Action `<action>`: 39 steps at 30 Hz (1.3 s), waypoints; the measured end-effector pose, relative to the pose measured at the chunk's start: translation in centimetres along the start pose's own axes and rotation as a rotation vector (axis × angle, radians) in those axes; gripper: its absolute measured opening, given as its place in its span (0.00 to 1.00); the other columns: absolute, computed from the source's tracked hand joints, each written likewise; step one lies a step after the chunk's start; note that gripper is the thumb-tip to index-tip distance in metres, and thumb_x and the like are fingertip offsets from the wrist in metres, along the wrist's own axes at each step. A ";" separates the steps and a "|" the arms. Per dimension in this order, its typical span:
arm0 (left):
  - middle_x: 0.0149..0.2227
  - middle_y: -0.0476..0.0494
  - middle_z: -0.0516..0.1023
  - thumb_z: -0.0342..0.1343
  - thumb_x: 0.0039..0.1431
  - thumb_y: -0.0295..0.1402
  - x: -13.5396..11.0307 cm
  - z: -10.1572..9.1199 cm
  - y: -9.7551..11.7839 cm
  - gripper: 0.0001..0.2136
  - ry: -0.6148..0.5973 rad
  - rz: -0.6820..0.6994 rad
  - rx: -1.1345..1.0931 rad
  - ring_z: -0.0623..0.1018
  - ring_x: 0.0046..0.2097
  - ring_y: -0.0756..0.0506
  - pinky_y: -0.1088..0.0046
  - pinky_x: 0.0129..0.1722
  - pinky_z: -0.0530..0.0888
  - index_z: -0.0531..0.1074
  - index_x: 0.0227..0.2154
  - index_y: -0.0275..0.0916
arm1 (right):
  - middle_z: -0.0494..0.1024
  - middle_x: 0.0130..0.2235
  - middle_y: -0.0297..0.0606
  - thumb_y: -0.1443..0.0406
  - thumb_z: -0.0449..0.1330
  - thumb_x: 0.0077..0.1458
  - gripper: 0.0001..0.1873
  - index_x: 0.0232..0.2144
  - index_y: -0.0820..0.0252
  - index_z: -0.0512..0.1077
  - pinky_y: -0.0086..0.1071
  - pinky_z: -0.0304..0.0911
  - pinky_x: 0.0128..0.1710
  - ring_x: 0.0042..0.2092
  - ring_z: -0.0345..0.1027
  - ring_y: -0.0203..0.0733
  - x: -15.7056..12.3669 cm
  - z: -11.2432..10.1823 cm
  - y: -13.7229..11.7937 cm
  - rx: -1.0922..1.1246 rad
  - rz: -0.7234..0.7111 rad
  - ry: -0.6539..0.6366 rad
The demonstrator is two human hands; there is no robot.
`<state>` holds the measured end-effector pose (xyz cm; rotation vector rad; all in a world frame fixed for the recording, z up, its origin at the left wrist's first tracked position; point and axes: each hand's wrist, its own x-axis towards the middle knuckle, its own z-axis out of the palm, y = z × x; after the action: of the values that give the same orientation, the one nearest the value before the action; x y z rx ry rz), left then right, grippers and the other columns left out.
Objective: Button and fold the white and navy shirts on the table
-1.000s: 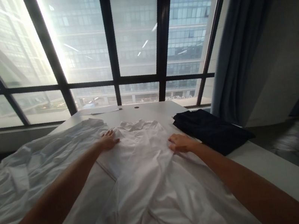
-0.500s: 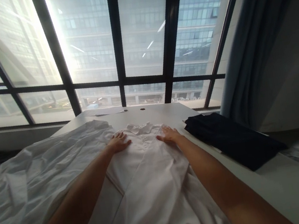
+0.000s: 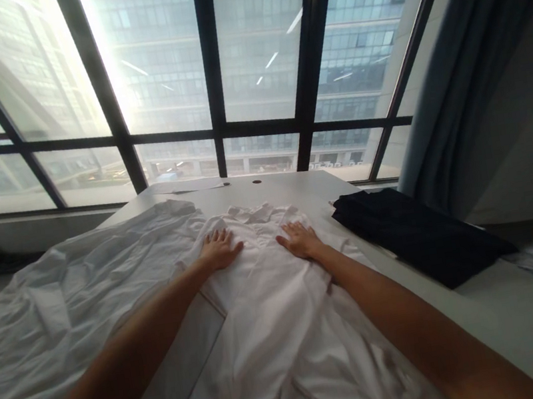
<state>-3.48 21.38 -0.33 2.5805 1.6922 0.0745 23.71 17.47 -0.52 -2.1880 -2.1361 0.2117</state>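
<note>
A white shirt point(image 3: 268, 307) lies spread lengthwise on a white table point(image 3: 508, 316), its collar point(image 3: 256, 213) at the far end. My left hand point(image 3: 220, 250) rests flat on the shirt just left of the collar, fingers stretched out. My right hand point(image 3: 298, 239) lies flat on the shirt to the right of the collar, fingers also spread. Both palms press the cloth near the shoulders. Neither hand holds anything.
A crumpled white sheet or garment point(image 3: 71, 304) covers the table's left side. A folded black garment point(image 3: 413, 233) lies at the right, near the table's edge. Large windows point(image 3: 254, 60) stand behind the table, a grey curtain point(image 3: 468, 39) hangs at the right.
My right hand has moved from the shirt's right edge inward to beside the collar. My left hand shifted slightly right. Both now lie close together on the shirt's upper part.
</note>
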 end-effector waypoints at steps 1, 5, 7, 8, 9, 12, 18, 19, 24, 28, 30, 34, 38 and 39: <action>0.70 0.34 0.45 0.30 0.65 0.56 -0.5 0.0 0.2 0.36 0.006 0.004 0.000 0.45 0.70 0.35 0.50 0.65 0.46 0.49 0.68 0.36 | 0.41 0.71 0.41 0.40 0.34 0.61 0.44 0.69 0.58 0.45 0.53 0.30 0.65 0.70 0.31 0.53 -0.6 -0.1 -0.4 -0.016 0.005 0.010; 0.70 0.33 0.45 0.30 0.68 0.50 -3.4 -1.1 2.1 0.33 0.061 -0.024 0.030 0.46 0.70 0.36 0.51 0.65 0.45 0.50 0.67 0.33 | 0.44 0.70 0.45 0.45 0.34 0.64 0.40 0.68 0.64 0.46 0.51 0.25 0.66 0.70 0.31 0.52 -3.7 -1.0 -2.8 -0.103 0.000 0.113; 0.70 0.34 0.45 0.28 0.68 0.49 -5.9 -1.3 3.5 0.32 0.062 0.037 -0.002 0.47 0.70 0.37 0.50 0.65 0.47 0.50 0.67 0.34 | 0.44 0.70 0.44 0.45 0.33 0.64 0.40 0.69 0.63 0.45 0.51 0.26 0.66 0.70 0.32 0.52 -6.1 -1.1 -4.4 -0.075 -0.065 0.118; 0.70 0.36 0.45 0.28 0.68 0.51 -7.4 -1.2 4.2 0.32 0.034 0.093 -0.029 0.48 0.70 0.38 0.51 0.65 0.47 0.49 0.67 0.36 | 0.44 0.70 0.43 0.44 0.32 0.64 0.40 0.69 0.62 0.45 0.51 0.28 0.66 0.70 0.32 0.52 -7.4 -0.9 -5.1 -0.053 -0.107 0.101; 0.70 0.38 0.44 0.28 0.67 0.53 -8.8 -1.0 4.8 0.33 0.004 0.159 -0.050 0.47 0.70 0.39 0.52 0.65 0.48 0.48 0.68 0.38 | 0.43 0.70 0.42 0.44 0.32 0.64 0.41 0.69 0.62 0.45 0.50 0.28 0.66 0.70 0.32 0.52 -8.7 -0.5 -5.7 -0.037 -0.152 0.077; 0.70 0.41 0.42 0.30 0.66 0.55 -12.3 -0.1 5.9 0.34 -0.062 0.303 -0.059 0.44 0.70 0.41 0.54 0.66 0.45 0.46 0.68 0.41 | 0.42 0.70 0.43 0.45 0.33 0.64 0.40 0.69 0.62 0.45 0.49 0.30 0.66 0.70 0.33 0.51 -11.9 0.5 -6.8 -0.030 -0.205 0.020; 0.70 0.40 0.45 0.30 0.68 0.50 -16.4 -0.3 7.7 0.30 0.021 0.272 -0.012 0.46 0.70 0.40 0.52 0.66 0.45 0.49 0.68 0.41 | 0.42 0.70 0.42 0.47 0.35 0.65 0.38 0.69 0.62 0.47 0.51 0.29 0.66 0.70 0.31 0.52 -17.3 0.4 -7.2 -0.017 -0.139 0.048; 0.70 0.41 0.46 0.30 0.68 0.50 -17.4 -0.3 8.1 0.30 0.033 0.296 -0.028 0.46 0.70 0.40 0.53 0.66 0.46 0.49 0.68 0.42 | 0.42 0.70 0.42 0.46 0.35 0.65 0.38 0.69 0.61 0.47 0.51 0.29 0.66 0.70 0.32 0.52 -18.5 0.6 -7.3 -0.002 -0.165 0.036; 0.70 0.42 0.47 0.34 0.66 0.55 -21.3 0.4 9.1 0.32 -0.043 0.449 -0.068 0.45 0.70 0.42 0.56 0.66 0.44 0.47 0.68 0.45 | 0.41 0.70 0.40 0.47 0.33 0.65 0.37 0.69 0.58 0.46 0.49 0.30 0.66 0.70 0.30 0.49 -22.2 1.5 -7.3 0.022 -0.243 -0.040; 0.70 0.39 0.43 0.36 0.64 0.58 -20.7 0.1 8.8 0.36 -0.094 0.451 -0.063 0.42 0.70 0.40 0.54 0.66 0.43 0.46 0.68 0.42 | 0.39 0.71 0.41 0.43 0.34 0.63 0.41 0.69 0.60 0.43 0.50 0.29 0.66 0.70 0.29 0.49 -21.2 1.3 -7.4 0.018 -0.253 -0.067; 0.70 0.38 0.43 0.37 0.64 0.58 -20.2 -0.2 8.8 0.36 -0.075 0.432 -0.059 0.41 0.70 0.39 0.53 0.66 0.43 0.47 0.68 0.42 | 0.40 0.71 0.41 0.41 0.35 0.62 0.42 0.69 0.60 0.44 0.50 0.30 0.66 0.70 0.30 0.50 -20.5 1.1 -7.5 0.003 -0.235 -0.035; 0.70 0.37 0.45 0.36 0.65 0.56 -21.2 -0.5 8.9 0.34 -0.004 0.408 -0.048 0.44 0.70 0.40 0.55 0.66 0.44 0.48 0.68 0.41 | 0.46 0.70 0.43 0.46 0.36 0.65 0.37 0.68 0.59 0.49 0.49 0.29 0.66 0.70 0.35 0.50 -20.8 0.9 -7.3 -0.043 -0.204 0.072; 0.70 0.43 0.46 0.32 0.66 0.55 -23.6 0.1 9.1 0.31 -0.017 0.505 -0.062 0.45 0.70 0.42 0.55 0.66 0.44 0.46 0.68 0.48 | 0.46 0.70 0.42 0.47 0.36 0.65 0.35 0.68 0.55 0.49 0.51 0.34 0.66 0.70 0.36 0.49 -22.4 1.6 -6.6 -0.018 -0.290 0.030; 0.70 0.43 0.45 0.32 0.66 0.55 -24.1 0.2 9.1 0.31 -0.024 0.516 -0.061 0.45 0.70 0.42 0.55 0.66 0.44 0.46 0.68 0.49 | 0.46 0.70 0.42 0.46 0.37 0.65 0.35 0.68 0.55 0.49 0.51 0.35 0.66 0.70 0.35 0.49 -22.8 1.8 -6.6 -0.014 -0.292 0.019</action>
<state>-4.73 -4.36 -0.10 2.8799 0.9586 0.1127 16.47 -5.18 -0.30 -1.8444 -2.4151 0.1555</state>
